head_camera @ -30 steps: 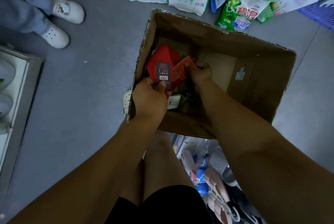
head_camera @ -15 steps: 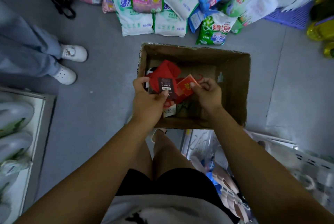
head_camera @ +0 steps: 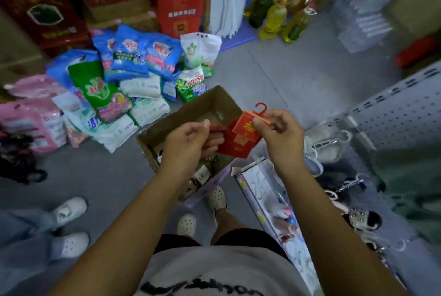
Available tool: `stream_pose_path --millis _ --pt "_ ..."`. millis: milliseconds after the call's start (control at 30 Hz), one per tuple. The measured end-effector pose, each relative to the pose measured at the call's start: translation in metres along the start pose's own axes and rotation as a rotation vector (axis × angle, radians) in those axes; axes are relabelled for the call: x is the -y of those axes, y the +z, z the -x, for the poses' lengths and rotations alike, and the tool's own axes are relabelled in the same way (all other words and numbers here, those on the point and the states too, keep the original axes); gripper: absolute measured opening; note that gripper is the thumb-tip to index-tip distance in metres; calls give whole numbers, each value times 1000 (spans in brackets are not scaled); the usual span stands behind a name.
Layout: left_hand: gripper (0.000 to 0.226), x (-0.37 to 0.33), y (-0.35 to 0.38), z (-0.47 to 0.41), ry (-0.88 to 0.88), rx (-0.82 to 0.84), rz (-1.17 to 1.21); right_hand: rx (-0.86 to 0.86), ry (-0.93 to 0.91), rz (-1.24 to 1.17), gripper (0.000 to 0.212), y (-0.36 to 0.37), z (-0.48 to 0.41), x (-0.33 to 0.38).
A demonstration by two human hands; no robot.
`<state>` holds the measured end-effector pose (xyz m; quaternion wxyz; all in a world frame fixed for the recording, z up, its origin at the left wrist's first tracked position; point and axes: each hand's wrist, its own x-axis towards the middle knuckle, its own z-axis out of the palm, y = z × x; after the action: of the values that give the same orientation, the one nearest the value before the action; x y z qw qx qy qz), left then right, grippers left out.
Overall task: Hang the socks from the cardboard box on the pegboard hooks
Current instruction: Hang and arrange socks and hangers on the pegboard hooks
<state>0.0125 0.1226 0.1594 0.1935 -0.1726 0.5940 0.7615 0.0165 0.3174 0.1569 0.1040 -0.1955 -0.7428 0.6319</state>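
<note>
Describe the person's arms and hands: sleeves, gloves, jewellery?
The left hand and right hand are bare: no gloves, rings or watch visible. The forearms are uncovered down to the frame's bottom edge, and no sleeve shows. Also worn: a light grey top with black lettering, black shorts and white perforated clogs.

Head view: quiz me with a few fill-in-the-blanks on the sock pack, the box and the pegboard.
1. The right hand pinches the sock pack just below its plastic hook, which is coloured ____.
2. The cardboard box stands on the floor with its top ____.
3. The pegboard stands on the person's ____ side.
Missing words: red; open; right.
</note>
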Motion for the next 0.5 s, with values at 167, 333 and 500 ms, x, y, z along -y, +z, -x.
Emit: stream_pose_path --millis 167,333,500 --pt "21 -34 25 35 102 275 -21 -256 -49 -152 17 -41 55 35" --pt "21 -57 61 69 197 443 -171 -434 -124 -200 14 -88 95 65" --pt "12 -65 120 105 398 462 -351 -563 -178 -198 8 -148 131 84"
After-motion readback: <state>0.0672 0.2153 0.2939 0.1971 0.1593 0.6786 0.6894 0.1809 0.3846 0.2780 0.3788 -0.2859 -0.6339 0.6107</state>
